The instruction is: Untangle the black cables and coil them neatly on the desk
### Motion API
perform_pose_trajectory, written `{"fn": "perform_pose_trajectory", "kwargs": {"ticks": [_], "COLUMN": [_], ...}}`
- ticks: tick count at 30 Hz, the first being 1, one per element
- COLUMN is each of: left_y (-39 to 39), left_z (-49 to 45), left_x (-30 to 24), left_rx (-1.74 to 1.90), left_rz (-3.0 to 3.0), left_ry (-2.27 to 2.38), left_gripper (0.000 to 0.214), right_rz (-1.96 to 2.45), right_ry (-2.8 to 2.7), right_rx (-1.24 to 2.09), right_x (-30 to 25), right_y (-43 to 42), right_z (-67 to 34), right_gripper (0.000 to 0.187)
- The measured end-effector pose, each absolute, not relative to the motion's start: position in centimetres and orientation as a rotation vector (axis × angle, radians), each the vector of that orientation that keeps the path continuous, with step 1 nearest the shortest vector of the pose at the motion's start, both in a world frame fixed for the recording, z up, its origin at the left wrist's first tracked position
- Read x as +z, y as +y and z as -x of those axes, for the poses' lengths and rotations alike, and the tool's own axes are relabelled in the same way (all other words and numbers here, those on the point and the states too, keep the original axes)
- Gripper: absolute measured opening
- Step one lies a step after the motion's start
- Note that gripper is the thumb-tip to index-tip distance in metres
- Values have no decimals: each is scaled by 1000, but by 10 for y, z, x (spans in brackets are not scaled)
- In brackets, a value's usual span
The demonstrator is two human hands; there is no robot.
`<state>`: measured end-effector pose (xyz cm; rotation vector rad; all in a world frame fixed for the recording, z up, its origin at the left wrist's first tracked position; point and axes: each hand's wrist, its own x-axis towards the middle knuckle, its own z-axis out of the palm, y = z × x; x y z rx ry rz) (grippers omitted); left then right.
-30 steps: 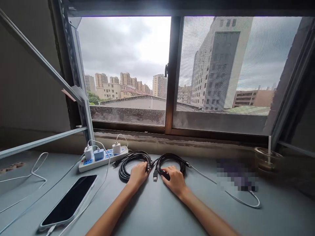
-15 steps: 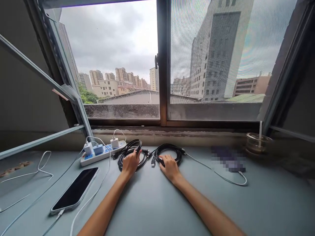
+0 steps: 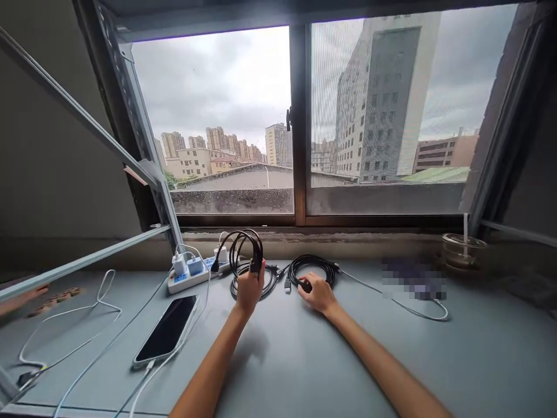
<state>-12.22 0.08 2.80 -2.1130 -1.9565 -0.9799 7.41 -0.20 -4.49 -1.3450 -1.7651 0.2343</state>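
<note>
Left hand (image 3: 249, 290): grip closed around a gathered bundle of black cable (image 3: 256, 249), its loops standing up above the fist and leaning toward the power strip (image 3: 188, 285). Bundle raised off the bench (image 3: 296, 360), in front of the strip's right end; one black plug (image 3: 214, 266) hangs on the strip side. More black loops (image 3: 272, 285) lie flat under and beside the fist; cannot tell whether they belong to the same cable. Wrist upright, forearm slanting up from the near edge.

Right hand (image 3: 319, 293): grip partly curled, palm down over the near side of a second black coil (image 3: 311, 258), thumb and forefinger apart with black showing between. Whether it is clenched, cannot tell. Coil lies flat, well right of the strip. Forearm comes in low from the near right.

A silver-ended plug (image 3: 288, 287) lies between the hands, right of the strip. Phone (image 3: 167, 329), face up, cable in its near end: just nearer than the strip. Cup with straw (image 3: 463, 252): far right of the strip, near the window (image 3: 300, 217).
</note>
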Motion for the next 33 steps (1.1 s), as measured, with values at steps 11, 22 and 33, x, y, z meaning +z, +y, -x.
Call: {"fn": "perform_pose_trajectory", "kwargs": {"ticks": [11,22,33], "left_y": [-31,-27,-30], "left_z": [77,83,92], "left_x": [8,6,21], "left_rx": [-1084,-1064,-1417], "left_rz": [2626,2848,2686], "left_ry": [-1473,-1097,-1327], "left_gripper": [34,35,30], "right_rz": [988,877,876], "right_ry": [-1562,-1513,-1547], "right_rx": [502,433,267], "right_x": [-9,19,13], "right_y": [-34,-68,-75], "right_z": [-74,-50,-46], "right_gripper": [68,31,20]}}
